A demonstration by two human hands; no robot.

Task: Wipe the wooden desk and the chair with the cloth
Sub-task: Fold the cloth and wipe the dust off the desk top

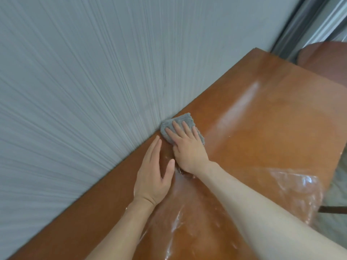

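The wooden desk (272, 113) is glossy orange-brown and fills the lower right of the view, its far edge against a wall. A small grey cloth (169, 126) lies on the desk right at that edge. My right hand (185, 147) presses flat on the cloth with fingers spread. My left hand (154, 177) rests flat on the desk just left of it, fingers together, holding nothing. The chair (326, 61), with a reddish-brown rounded seat, shows past the desk's far right corner.
A pale grey wall (84, 81) runs along the desk's far edge. Clear crumpled plastic film (293, 192) lies on the desk near its right edge and under my arms. A metal window or door frame (308, 23) stands at top right.
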